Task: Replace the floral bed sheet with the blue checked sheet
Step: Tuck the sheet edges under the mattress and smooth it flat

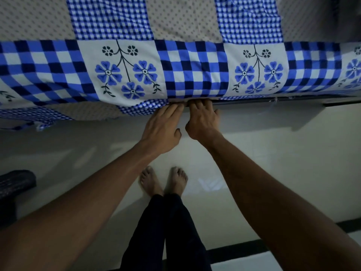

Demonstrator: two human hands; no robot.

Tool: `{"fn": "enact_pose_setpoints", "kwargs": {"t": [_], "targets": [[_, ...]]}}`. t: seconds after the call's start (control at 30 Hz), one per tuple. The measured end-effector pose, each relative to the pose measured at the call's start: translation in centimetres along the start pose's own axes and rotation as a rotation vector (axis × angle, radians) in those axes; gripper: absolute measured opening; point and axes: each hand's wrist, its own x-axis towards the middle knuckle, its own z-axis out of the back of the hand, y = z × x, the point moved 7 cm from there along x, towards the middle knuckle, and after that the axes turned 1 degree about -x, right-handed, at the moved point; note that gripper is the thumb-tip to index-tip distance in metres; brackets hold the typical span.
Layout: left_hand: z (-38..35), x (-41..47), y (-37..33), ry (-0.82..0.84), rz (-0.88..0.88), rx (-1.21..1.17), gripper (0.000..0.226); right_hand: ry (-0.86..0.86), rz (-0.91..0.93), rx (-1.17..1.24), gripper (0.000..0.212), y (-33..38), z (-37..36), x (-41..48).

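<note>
sheet: 1 blue-and-white checked cotton bed sheet (191, 71), a patchwork of check, flower and beige dotted squares. It is spread over the bed top and hangs down the near side.
bed (293, 100): 1. Only its dark lower rail shows bare, along the near bottom edge to the right of the hands.
side squares: 3 large-check and 2 whole flower squares on the hanging near side, plus cut-off flower squares at the far left and far right.
top squares: 2 fine-gingham squares with 3 beige dotted patches between and beside them.
hem: right of the hands it is out of sight at the bed's bottom edge. Left of the hands it hangs loose below that edge and sags lower toward the left.
left hand (163, 127): palm down, fingers (173, 110) straight and together. The tips are pressed on the fine-check hem at the bottom edge, with nothing gripped.
right hand (203, 119): just beside the left hand. Its fingers (199, 105) are bent at the knuckles, with the tips hidden under the sheet's bottom edge. Cannot tell whether it pinches cloth.
hands: 2, side by side at mid-length of the near bottom edge, thumbs close together.
feet: 2 bare feet (164, 181) side by side on the floor below the hands, toes toward the bed.
legs: dark trousers (168, 231).
floor: pale tiled floor (273, 153) with a dark stripe at lower right.
other: 1 black object with a woven texture (13, 184) on the floor at the far left. Cannot tell what it is.
</note>
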Motion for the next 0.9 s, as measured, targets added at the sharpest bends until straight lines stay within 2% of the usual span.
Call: {"fn": "enact_pose_setpoints", "kwargs": {"t": [0.13, 0.23, 0.37, 0.47, 0.57, 0.7, 0.77, 0.83, 0.9], "targets": [[-0.1, -0.5, 1.4, 0.08, 0.115, 0.176, 0.078, 0.038, -0.082, 0.176, 0.052, 0.8, 0.5, 0.4], [-0.1, 1.6, 1.4, 0.141, 0.203, 0.124, 0.075, 0.029, -0.076, 0.158, 0.053, 0.8, 0.7, -0.3], [-0.3, 3.0, 1.7, 0.203, 0.306, 0.025, 0.074, -0.125, 0.037, 0.136, 0.044, 1.4, 0.7, -1.4], [-0.2, 2.8, 1.6, 0.239, 0.327, -0.004, 0.069, -0.069, 0.069, 0.075, 0.054, 1.3, 0.3, -0.9], [0.2, 2.1, 1.3, 0.181, 0.307, 0.008, 0.067, 0.039, 0.048, -0.022, 0.067, 1.5, 0.0, 0.2], [0.9, 0.3, 0.5, 0.047, 0.253, 0.046, 0.066, 0.11, 0.001, 0.033, 0.067, 2.0, -0.1, 0.1], [0.8, -0.4, 0.7, 0.074, 0.246, 0.106, 0.072, 0.114, -0.006, 0.085, 0.062, 1.9, 0.2, 0.2], [0.7, -0.1, 1.2, 0.121, 0.254, 0.147, 0.076, 0.052, 0.016, 0.13, 0.047, 1.6, 1.0, 0.1], [0.8, 1.1, 1.6, 0.155, 0.29, 0.129, 0.069, -0.048, 0.049, 0.162, 0.038, 1.5, 1.7, -0.5]]}}
